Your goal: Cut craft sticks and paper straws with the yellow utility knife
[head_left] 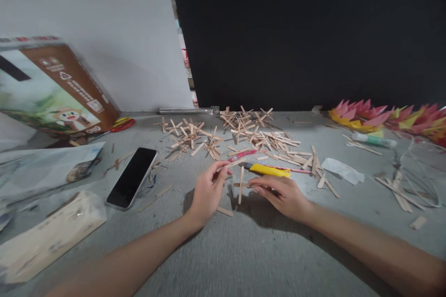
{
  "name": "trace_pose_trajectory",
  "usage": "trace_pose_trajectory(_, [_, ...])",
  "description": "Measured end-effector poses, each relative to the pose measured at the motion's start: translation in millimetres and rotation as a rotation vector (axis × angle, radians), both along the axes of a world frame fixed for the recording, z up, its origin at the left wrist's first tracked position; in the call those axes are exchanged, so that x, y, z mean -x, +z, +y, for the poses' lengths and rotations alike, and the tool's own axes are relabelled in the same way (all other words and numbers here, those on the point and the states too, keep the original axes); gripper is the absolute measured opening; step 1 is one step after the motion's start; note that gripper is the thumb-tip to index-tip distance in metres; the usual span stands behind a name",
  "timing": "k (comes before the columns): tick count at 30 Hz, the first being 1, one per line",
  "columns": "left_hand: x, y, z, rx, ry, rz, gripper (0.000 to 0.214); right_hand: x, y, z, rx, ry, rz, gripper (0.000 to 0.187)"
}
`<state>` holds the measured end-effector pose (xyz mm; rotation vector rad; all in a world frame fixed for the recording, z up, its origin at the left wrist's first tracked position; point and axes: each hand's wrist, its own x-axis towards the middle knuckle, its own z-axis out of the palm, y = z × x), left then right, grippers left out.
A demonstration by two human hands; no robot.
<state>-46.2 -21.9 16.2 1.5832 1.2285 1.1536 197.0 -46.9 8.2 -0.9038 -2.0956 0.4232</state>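
Between thumb and fingers, my left hand [208,190] pinches a thin wooden stick [237,162] that points to the right. My right hand [282,195] grips one arm of a small cross made of wooden sticks [241,184], held just above the table. A yellow utility knife [270,170] lies right behind my right hand. Beyond both hands, a heap of crossed wooden sticks [190,134] and loose flat sticks [278,141] is spread out. One short stick [225,211] rests under my left hand.
A black phone [131,177] and a tissue pack [52,236] lie at left, near a printed bag [55,93]. At right are a white paper scrap [343,170], a glue tube [373,140], a thin cable [418,167] and pink-yellow paper flowers [362,113]. A black panel [306,32] stands behind.
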Motion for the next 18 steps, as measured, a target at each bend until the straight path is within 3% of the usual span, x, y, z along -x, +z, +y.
trace_pose_trajectory(3, [-2, 3.6, 2, 0.065, -0.058, -0.061, 0.032, -1, 4.1, 0, 0.163, 0.024, 0.080, 0.024])
trace_pose_trajectory(6, [-4, 5.2, 3, 0.094, -0.104, -0.087, 0.033, -2, 8.5, 3, 0.495, 0.040, 0.192, 0.031])
trace_pose_trajectory(9, [-5, 3.0, 2, 0.099, -0.136, -0.108, 0.033, -3, 10.8, 8, 0.683, 0.012, 0.329, 0.038])
trace_pose_trajectory(18, [-6, 4.8, -3, 0.153, -0.147, -0.144, 0.030, -2, 10.0, 11, 0.739, -0.013, 0.415, 0.038])
